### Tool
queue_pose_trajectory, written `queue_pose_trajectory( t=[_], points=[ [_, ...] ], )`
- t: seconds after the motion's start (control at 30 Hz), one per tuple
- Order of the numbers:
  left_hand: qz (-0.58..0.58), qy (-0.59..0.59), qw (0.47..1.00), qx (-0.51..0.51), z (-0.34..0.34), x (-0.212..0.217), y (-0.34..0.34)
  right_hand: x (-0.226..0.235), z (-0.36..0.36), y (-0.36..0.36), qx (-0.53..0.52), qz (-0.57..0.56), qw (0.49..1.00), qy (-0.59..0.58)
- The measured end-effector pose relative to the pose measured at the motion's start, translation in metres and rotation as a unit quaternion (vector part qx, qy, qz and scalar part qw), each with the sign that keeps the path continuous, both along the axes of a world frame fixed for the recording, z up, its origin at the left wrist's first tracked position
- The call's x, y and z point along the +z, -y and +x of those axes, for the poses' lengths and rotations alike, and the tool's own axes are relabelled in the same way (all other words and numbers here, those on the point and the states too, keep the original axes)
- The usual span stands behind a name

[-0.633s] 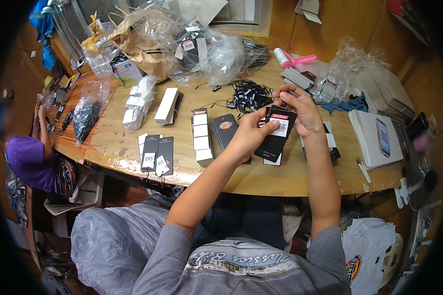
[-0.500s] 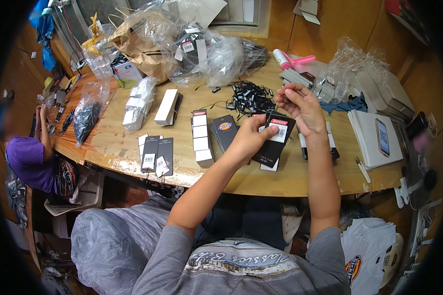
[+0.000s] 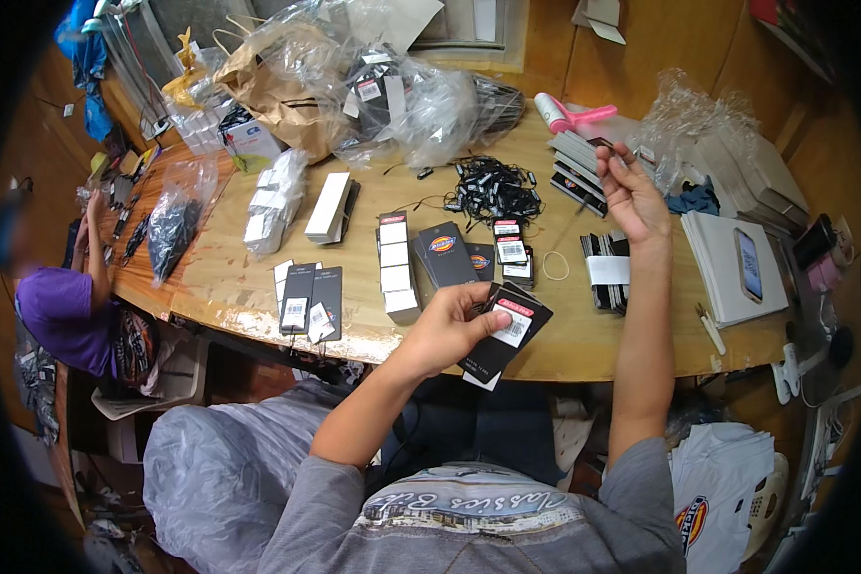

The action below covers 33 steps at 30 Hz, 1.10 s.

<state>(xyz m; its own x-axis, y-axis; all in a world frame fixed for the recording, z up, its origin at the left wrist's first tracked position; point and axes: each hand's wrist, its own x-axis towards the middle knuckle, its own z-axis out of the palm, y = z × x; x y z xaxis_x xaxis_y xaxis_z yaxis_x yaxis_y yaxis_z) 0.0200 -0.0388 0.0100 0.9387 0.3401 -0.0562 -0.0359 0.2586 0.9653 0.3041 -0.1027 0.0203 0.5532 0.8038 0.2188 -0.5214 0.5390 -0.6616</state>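
My left hand (image 3: 457, 330) grips a small stack of black hang tags (image 3: 536, 323), the thumb pressed on a red and white sticker. Up and to the right, my right hand (image 3: 638, 199) is raised with its fingertips pinched together on a thin dark tag string (image 3: 598, 143). Beyond my hands lies a tangled heap of black tag strings (image 3: 493, 189). Between the heap and my left hand are stickered tags (image 3: 511, 251), with a pale rubber band (image 3: 555, 267) beside them. A banded bundle of dark tags (image 3: 607, 271) sits below my right hand.
White sticker stacks (image 3: 398, 273), larger black tags (image 3: 444, 253) and more tags (image 3: 311, 298) lie leftward. Plastic bags (image 3: 440, 105) and a paper bag (image 3: 275, 105) fill the back. A phone (image 3: 748, 263) rests on white boxes. A person in purple (image 3: 67, 311) works at the left.
My left hand has drawn back toward me with the hang tags. My right hand has parted from them, moving right and up, uncovering the stickered tags, rubber band and banded bundle.
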Motion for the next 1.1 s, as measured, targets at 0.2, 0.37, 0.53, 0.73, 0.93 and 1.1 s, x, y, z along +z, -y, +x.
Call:
queue_pose_trajectory(
  t=[0.2,0.37,0.53,0.73,0.93,1.1],
  points=[
    [0.051,-0.043,0.998,0.004,-0.012,-0.005,0.008,0.010,0.025,0.012,-0.102,-0.008,0.995,0.011],
    [0.071,-0.033,0.997,0.010,-0.011,-0.014,0.007,0.025,0.023,0.021,-0.115,0.034,0.993,0.003],
    [0.039,0.006,0.992,0.117,-0.002,-0.023,0.004,0.047,-0.011,0.034,-0.075,0.102,0.990,0.056],
    [-0.137,0.122,0.975,0.124,0.009,-0.019,0.000,0.039,-0.073,0.029,-0.107,-0.023,0.970,0.216],
    [-0.044,0.166,0.955,0.244,0.017,-0.017,0.004,0.008,-0.120,0.014,-0.149,-0.119,0.900,0.392],
    [0.106,0.144,0.917,0.358,0.017,-0.016,0.004,0.000,-0.153,0.020,-0.144,-0.158,0.911,0.353]
  ],
)
